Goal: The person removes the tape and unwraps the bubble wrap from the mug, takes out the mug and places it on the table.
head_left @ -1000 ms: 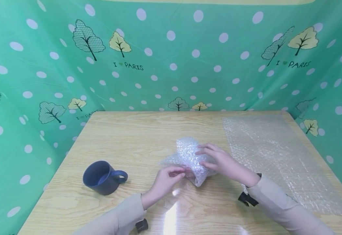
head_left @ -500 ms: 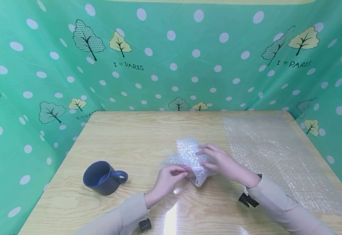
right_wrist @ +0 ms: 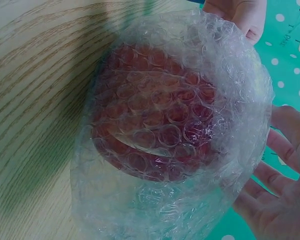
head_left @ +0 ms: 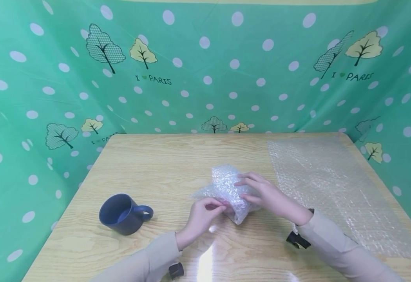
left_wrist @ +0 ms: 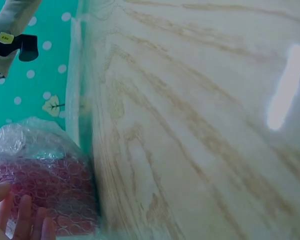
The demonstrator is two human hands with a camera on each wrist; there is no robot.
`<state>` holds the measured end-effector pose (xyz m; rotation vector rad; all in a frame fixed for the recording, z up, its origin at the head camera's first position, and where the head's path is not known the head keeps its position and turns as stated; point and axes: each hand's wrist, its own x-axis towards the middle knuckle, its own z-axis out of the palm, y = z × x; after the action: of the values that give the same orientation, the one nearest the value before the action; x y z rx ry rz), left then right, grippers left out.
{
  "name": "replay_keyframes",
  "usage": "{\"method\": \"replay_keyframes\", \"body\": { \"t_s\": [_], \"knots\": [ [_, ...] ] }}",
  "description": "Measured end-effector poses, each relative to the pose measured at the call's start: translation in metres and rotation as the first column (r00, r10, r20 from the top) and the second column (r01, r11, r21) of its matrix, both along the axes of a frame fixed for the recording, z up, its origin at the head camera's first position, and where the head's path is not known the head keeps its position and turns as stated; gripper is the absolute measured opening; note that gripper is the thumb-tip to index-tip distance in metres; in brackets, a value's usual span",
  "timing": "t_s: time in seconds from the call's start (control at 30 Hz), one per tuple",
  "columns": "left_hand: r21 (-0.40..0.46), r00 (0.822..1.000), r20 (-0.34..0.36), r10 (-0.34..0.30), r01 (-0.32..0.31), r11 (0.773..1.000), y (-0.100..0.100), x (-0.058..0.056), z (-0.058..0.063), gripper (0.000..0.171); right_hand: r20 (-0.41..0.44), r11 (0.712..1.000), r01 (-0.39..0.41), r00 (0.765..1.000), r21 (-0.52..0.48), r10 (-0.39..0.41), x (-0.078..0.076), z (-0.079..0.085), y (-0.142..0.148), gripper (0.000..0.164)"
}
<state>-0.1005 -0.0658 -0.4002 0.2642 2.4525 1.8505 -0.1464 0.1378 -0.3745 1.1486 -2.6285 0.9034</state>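
Observation:
A reddish, rounded thing shows through the bubble wrap around it, on the middle of the table. The loose end of the wrap stands up at the top of the bundle. At its near left side, my left hand pinches the wrap between thumb and forefinger. My right hand rests on the right side with spread fingers. In the right wrist view, the right fingers lie along the edge of the plastic. The left wrist view has the left fingers against the reddish part.
A dark blue mug stands upright on the left of the wooden table, its handle turned right. A flat sheet of bubble wrap covers the table's right side. Behind hangs a green dotted cloth.
My left hand has shifted slightly right, further in against the wrapped bundle. The right hand, the bundle and the mug stay in place.

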Motion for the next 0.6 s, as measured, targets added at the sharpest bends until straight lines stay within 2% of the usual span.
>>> {"method": "replay_keyframes", "body": {
  "t_s": [0.2, 0.6],
  "knots": [
    [0.043, 1.000, 0.006, 0.031, -0.031, 0.999, -0.003, -0.008, -0.029, 0.013, 0.006, 1.000, -0.002, 1.000, -0.005, 0.002, 0.000, 0.000, 0.000, 0.031],
    [-0.033, 0.999, -0.031, 0.027, -0.028, 0.999, 0.000, -0.011, -0.029, 0.014, 0.026, 1.000, 0.010, 1.000, 0.003, -0.010, 0.001, 0.000, 0.000, 0.031]
  ]
}}
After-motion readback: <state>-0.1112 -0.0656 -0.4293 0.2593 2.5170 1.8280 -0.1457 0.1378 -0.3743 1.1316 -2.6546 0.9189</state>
